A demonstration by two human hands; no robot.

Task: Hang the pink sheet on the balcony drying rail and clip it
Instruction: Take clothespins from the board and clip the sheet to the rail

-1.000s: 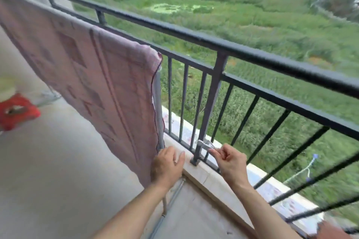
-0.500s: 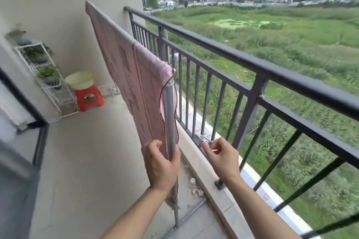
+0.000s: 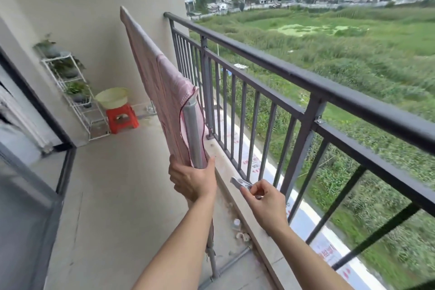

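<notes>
The dark balcony railing [image 3: 306, 77] runs just to the right of the drying rail [image 3: 191, 129], whose grey upright stands near the ledge. The pink sheet [image 3: 162, 92] is already draped over that rail's top bar, and it hangs down the left side of the upright, with its dark-trimmed end hem lying against the post. The left hand [image 3: 193, 181] is clamped around the lower part of the upright, trapping the sheet's hem against it. A second ago it only pressed on the sheet's low corner. The right hand [image 3: 266, 202], to the right of the upright and lower down, pinches a pale clip [image 3: 240, 182] between thumb and forefinger. The clip has come up off the ledge and now points toward the post, though it is still apart from the fabric. I judge the hanging done and the edge steadied, so only the clipping remains.
</notes>
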